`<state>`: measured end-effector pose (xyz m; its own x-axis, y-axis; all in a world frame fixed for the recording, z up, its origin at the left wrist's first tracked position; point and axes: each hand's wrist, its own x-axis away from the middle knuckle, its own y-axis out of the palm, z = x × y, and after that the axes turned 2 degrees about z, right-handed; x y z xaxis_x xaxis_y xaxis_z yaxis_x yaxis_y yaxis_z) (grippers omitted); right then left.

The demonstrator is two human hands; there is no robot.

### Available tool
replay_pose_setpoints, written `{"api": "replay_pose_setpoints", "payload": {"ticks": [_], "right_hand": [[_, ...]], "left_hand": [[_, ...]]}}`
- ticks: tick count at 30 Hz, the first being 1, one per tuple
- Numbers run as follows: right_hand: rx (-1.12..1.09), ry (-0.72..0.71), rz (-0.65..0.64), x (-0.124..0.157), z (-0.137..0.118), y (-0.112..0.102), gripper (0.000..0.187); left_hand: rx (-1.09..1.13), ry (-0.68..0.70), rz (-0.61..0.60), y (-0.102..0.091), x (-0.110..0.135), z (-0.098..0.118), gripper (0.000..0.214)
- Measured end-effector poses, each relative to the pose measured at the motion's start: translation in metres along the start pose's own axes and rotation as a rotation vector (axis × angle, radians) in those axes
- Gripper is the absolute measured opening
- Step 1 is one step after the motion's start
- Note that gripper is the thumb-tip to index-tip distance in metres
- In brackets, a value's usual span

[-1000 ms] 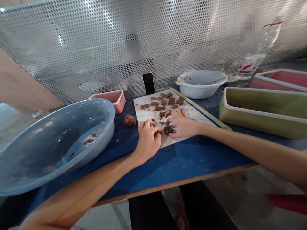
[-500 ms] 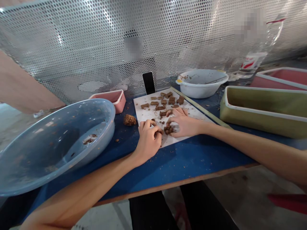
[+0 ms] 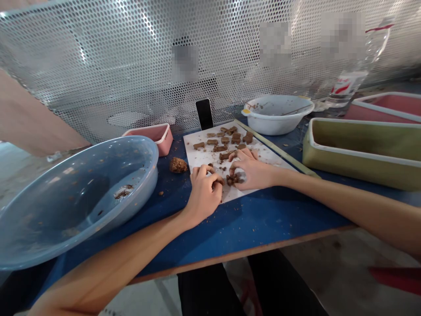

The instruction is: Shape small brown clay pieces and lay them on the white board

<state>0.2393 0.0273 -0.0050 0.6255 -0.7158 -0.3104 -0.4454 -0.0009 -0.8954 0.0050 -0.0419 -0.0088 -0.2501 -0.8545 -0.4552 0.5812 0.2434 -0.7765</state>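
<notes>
My left hand (image 3: 204, 191) rests on the left part of a white sheet (image 3: 269, 162), fingers curled inward. A bit of brown material shows by its fingertips; whatever lies inside is mostly hidden. Opposite it, my right hand (image 3: 251, 169) bends its thumb and fingers round a cluster of small brown clay-like lumps (image 3: 233, 179) on the sheet. Just beyond the right fingertips lies a bone-shaped brown piece (image 3: 225, 156). Several more shaped brown pieces (image 3: 220, 148) spread over the far half of the sheet, with crumbs between them.
A large blue basin (image 3: 138, 202) stands left, near a rough brown lump (image 3: 178, 165) and a pink box (image 3: 164, 142). A phone (image 3: 204, 115) leans against the perforated metal panel (image 3: 131, 57). Rightward are a flat strip (image 3: 279, 151), white basin (image 3: 276, 125), green trough (image 3: 358, 164) and water bottle (image 3: 345, 83).
Both hands stay in nearly the same place. The small brown lumps at the right fingertips have shifted slightly; little else differs.
</notes>
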Motion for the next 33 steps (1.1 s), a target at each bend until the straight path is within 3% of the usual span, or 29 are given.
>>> {"api": "replay_pose_setpoints", "payload": {"ticks": [16, 26, 33], "right_hand": [[0.047, -0.055, 0.052, 0.008, 0.002, -0.002, 0.019], [0.053, 0.044, 0.050, 0.008, -0.001, 0.005, 0.023], [0.120, -0.038, 0.092, 0.010, -0.008, 0.003, 0.023]], "left_hand": [[-0.006, -0.001, -0.004, 0.001, 0.001, -0.001, 0.026], [-0.001, -0.002, -0.010, 0.000, 0.001, 0.000, 0.027], [0.008, -0.005, -0.013, 0.001, 0.001, 0.000, 0.026]]}}
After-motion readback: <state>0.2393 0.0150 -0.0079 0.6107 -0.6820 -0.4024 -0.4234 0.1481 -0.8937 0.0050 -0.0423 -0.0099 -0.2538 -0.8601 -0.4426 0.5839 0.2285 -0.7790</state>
